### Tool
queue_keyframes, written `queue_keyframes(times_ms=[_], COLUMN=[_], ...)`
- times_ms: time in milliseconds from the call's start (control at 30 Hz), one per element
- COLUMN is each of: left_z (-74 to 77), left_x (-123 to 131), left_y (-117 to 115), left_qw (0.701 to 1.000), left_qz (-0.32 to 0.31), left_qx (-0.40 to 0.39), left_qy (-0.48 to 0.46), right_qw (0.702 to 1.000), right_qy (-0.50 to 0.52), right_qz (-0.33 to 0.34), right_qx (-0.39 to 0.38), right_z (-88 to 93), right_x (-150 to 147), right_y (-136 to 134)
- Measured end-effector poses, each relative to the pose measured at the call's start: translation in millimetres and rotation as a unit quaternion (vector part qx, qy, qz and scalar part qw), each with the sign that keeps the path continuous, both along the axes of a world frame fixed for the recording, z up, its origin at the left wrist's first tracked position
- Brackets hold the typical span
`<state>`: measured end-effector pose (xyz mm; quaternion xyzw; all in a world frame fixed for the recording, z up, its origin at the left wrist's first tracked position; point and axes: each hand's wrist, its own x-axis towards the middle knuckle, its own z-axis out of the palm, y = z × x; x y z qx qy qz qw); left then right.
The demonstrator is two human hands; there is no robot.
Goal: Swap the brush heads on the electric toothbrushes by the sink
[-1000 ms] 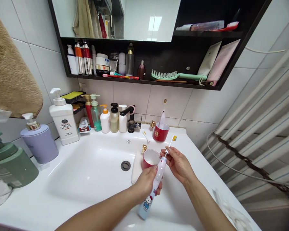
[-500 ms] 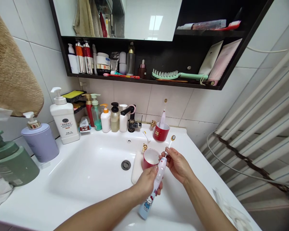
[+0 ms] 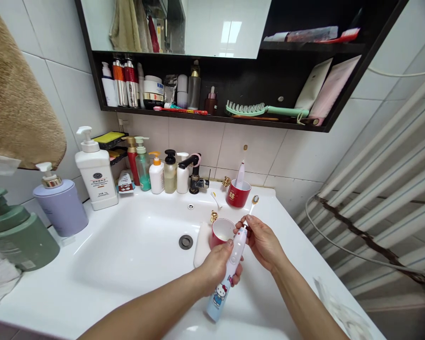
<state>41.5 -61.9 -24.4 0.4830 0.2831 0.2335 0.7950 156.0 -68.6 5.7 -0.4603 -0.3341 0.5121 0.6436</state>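
My left hand [image 3: 217,267] is wrapped round the pink and blue handle of an electric toothbrush [image 3: 235,250], which has a cartoon cat on its lower part. My right hand [image 3: 264,241] pinches the toothbrush head [image 3: 254,202] by its lower stem, right at the top of the handle. The bristles point up and away from me. Behind my left hand, a red cup [image 3: 217,242] with a white inside sits in the basin beside a white oblong piece [image 3: 201,248]. Farther back, a second red cup [image 3: 236,198] on the rim holds another electric toothbrush [image 3: 240,174].
A loose brush head [image 3: 216,200] lies near the black faucet [image 3: 194,177]. Pump bottles [image 3: 156,175] line the back and left of the white sink [image 3: 127,264]. Overhead hangs a dark cabinet [image 3: 212,114] with a hairbrush [image 3: 265,110]. Crumpled clear plastic [image 3: 340,311] lies at the right.
The brush head appears slightly lower, closer to the handle, with my right hand still pinching its stem. The view has shifted slightly. My left hand keeps its hold on the handle.
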Motion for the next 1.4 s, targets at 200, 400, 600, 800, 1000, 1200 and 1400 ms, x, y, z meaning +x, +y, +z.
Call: queue_keyframes(times_ms=[200,400,600,800,1000,1200,1400], left_z=[0.0,-3.4,1.8,5.2,-7.0,-3.5,9.2], left_x=[0,1,-2,-5,-3,-3,-2], left_y=[0,2,5,9,12,23,36], left_qw=[1.000,0.999,0.999,0.999,0.988,0.980,0.957], left_qz=[0.013,0.015,0.000,-0.045,0.026,0.100,0.239], left_qx=[0.006,0.046,0.046,0.012,0.148,0.169,0.096], left_qy=[-0.009,-0.008,-0.022,-0.016,0.021,-0.017,-0.131], right_qw=[0.999,0.996,0.999,0.992,0.995,0.983,0.964], right_qy=[-0.035,-0.080,-0.036,-0.088,-0.073,-0.138,-0.259], right_qz=[-0.003,-0.024,-0.012,-0.085,-0.074,-0.115,-0.024], right_qx=[-0.005,-0.013,0.003,0.013,0.003,0.030,0.046], right_z=[-0.6,-2.7,-0.7,-4.5,-5.1,-4.6,-14.3], right_x=[-5,-9,-13,-17,-17,-24,-39], right_y=[-1,0,-1,0,3,1,-1])
